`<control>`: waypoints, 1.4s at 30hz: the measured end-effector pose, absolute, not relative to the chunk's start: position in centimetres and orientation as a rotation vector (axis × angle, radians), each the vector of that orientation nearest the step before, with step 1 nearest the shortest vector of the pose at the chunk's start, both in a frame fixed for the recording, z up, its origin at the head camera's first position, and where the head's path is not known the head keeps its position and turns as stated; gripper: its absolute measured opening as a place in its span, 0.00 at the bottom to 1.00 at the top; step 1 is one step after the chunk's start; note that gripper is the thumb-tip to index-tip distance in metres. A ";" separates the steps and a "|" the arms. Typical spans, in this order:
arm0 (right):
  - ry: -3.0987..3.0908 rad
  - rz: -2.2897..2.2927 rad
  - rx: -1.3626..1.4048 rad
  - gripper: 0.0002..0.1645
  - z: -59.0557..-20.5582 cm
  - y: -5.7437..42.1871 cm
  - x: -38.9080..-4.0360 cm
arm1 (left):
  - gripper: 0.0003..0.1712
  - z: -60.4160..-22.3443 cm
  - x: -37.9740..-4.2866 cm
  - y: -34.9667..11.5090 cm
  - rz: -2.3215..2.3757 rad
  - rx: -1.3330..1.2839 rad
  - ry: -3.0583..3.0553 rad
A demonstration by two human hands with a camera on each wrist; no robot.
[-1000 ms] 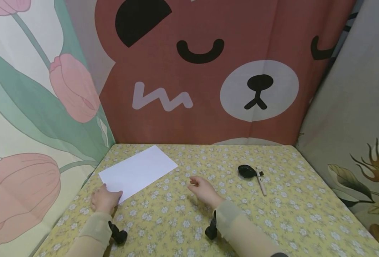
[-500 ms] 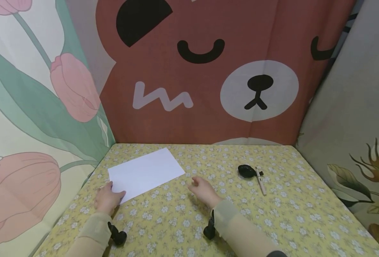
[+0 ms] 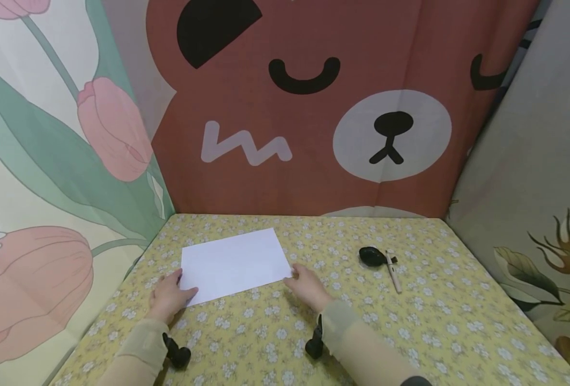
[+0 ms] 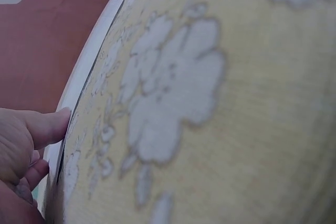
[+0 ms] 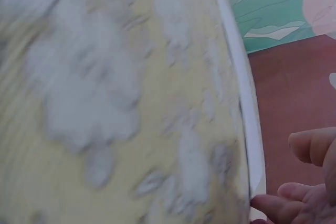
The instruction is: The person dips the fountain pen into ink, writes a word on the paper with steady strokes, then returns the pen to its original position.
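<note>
A white sheet of paper (image 3: 231,265) lies on the flowered tablecloth, slightly slanted. At its near left corner is my left hand (image 3: 169,295), with the thumb at the near edge and the fingers at the left edge. The left wrist view shows that thumb (image 4: 50,127) against the paper's white edge (image 4: 86,66); some fingers are partly hidden. My right hand (image 3: 309,287) touches the near right corner. In the right wrist view one fingertip (image 5: 268,205) meets the paper's edge (image 5: 252,140), while another finger is raised apart from it.
To the right lie a black oval object (image 3: 371,256) and a slim pale pen-like object (image 3: 393,274), close together. A reddish-brown printed cloth (image 3: 246,187) rises behind the table, with printed cloths at both sides.
The paper has turned clockwise and shifted right, so its right corner now meets my right hand. My left hand has moved slightly right and forward with it. The right hand has barely moved.
</note>
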State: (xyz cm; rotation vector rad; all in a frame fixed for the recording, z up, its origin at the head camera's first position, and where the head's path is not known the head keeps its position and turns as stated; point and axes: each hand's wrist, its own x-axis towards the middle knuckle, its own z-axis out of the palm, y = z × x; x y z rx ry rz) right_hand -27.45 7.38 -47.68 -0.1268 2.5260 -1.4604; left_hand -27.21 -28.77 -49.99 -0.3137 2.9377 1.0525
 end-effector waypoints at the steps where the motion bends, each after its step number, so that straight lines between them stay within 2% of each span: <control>1: 2.499 -1.482 -0.118 0.38 -47.6 7.3 -27.4 | 0.50 -50.0 -27.3 -28.8 1.053 -0.309 2.940; 7: 2.327 -1.645 -0.001 0.40 -46.7 7.1 -27.4 | 0.50 -50.3 -27.4 -28.6 1.069 -0.260 2.919; 16: 2.113 -1.899 0.232 0.36 -46.7 7.1 -28.0 | 0.50 -50.2 -27.4 -28.3 1.068 -0.232 2.905; 21: 2.052 -1.946 0.264 0.35 -47.1 7.0 -28.4 | 0.49 -50.0 -27.3 -28.3 1.062 -0.234 2.908; 29: 2.094 -1.979 0.247 0.37 -47.0 6.9 -28.3 | 0.49 -49.7 -27.1 -28.1 1.054 -0.218 2.911; 36: 2.262 -1.923 0.265 0.31 -47.6 7.5 -28.1 | 0.48 -49.5 -27.1 -28.0 1.046 -0.181 2.912; 42: 2.520 -1.731 0.200 0.27 -48.5 8.0 -28.5 | 0.43 -49.4 -27.1 -27.2 1.028 -0.080 2.910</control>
